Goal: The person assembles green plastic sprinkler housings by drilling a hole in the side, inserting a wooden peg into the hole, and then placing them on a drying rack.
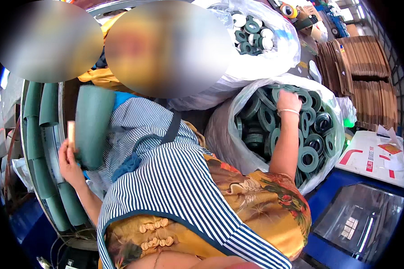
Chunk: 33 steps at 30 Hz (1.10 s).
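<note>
My left hand (pixel 70 165) is closed, its thumb and fingers around the lower end of a short tan stick (pixel 71 134). Right beside it stands a large dark green roll (pixel 93 127), close against the striped apron (pixel 166 166) over my lap; whether the hand also touches the roll I cannot tell. My right hand (pixel 289 101), with a bracelet at the wrist, reaches into a clear plastic bag (pixel 224 139) of dark green rings (pixel 308 159). Its fingers curl down among the rings, and their tips are hidden, so what they grip does not show.
Left of me, more green rolls (pixel 44 177) lie in rows in a curved metal rack. Another plastic bag (pixel 274 60) at the back holds green and white rings. Flattened cardboard (pixel 368 58) is stacked far right, behind a white box (pixel 372 154). Two blurred patches hide the upper left.
</note>
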Each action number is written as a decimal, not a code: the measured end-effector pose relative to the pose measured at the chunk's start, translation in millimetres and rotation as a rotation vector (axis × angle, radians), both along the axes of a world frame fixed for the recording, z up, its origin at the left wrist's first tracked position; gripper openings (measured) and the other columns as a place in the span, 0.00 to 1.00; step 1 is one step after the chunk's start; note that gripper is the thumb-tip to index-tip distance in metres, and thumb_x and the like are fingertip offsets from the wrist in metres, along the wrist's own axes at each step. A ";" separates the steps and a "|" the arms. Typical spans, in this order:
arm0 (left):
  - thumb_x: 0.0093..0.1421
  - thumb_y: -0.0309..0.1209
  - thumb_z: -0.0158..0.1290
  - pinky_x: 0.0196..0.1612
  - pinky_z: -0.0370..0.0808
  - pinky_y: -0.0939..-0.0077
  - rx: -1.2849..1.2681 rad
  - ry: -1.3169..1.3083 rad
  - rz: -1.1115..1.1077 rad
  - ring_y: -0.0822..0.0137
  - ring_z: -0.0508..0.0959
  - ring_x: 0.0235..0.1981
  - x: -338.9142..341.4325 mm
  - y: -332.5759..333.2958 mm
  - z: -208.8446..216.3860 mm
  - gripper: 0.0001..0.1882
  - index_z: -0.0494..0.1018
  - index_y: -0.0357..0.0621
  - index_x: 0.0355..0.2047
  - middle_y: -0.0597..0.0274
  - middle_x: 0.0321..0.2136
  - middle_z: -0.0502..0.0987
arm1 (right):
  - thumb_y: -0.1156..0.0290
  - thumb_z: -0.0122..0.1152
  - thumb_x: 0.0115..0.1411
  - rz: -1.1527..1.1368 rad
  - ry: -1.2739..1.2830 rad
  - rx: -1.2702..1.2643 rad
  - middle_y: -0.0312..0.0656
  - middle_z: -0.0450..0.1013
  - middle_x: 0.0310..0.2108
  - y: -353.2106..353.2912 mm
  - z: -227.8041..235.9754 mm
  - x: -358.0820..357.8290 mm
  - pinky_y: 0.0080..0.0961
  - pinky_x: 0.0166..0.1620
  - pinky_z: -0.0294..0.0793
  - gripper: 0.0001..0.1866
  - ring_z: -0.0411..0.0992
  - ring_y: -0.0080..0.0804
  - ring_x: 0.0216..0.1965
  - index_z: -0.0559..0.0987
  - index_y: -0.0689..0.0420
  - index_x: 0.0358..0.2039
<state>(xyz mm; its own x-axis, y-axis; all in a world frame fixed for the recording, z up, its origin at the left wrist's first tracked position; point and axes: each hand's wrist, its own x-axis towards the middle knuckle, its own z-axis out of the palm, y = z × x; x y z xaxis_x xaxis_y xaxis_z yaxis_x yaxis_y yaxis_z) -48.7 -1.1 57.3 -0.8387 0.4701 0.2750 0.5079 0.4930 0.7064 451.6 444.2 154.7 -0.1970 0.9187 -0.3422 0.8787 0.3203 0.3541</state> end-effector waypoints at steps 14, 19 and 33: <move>0.44 0.28 0.68 0.55 0.68 0.62 0.144 0.246 -0.162 0.51 0.74 0.51 81.5 7.2 -56.7 0.28 0.72 0.40 0.47 0.51 0.47 0.74 | 0.55 0.60 0.56 -0.148 -0.077 0.169 0.48 0.73 0.52 44.6 -57.2 81.1 0.47 0.55 0.67 0.35 0.70 0.54 0.52 0.61 0.46 0.64; 0.51 0.24 0.63 0.50 0.71 0.73 0.401 -0.406 0.387 0.65 0.76 0.45 57.4 -4.5 -77.1 0.23 0.73 0.40 0.48 0.57 0.43 0.78 | 0.51 0.61 0.56 -0.126 -0.187 0.099 0.48 0.71 0.55 70.0 -79.7 129.7 0.49 0.57 0.66 0.43 0.65 0.55 0.59 0.50 0.31 0.68; 0.57 0.21 0.55 0.54 0.69 0.75 0.723 -0.340 0.247 0.69 0.75 0.48 50.0 -21.5 -38.5 0.22 0.70 0.36 0.53 0.56 0.47 0.77 | 0.53 0.50 0.66 0.097 1.178 -0.401 0.46 0.77 0.43 -1.9 16.6 -259.4 0.27 0.53 0.67 0.25 0.72 0.32 0.47 0.77 0.63 0.50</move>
<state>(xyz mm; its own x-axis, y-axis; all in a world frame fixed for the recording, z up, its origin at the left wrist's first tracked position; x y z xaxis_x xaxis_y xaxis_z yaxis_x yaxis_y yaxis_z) 1.3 -22.6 18.7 -0.9861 0.0669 0.1518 0.1470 -0.0720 0.9865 192.2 442.4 171.3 -0.6346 0.7551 -0.1644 0.5618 0.3046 -0.7692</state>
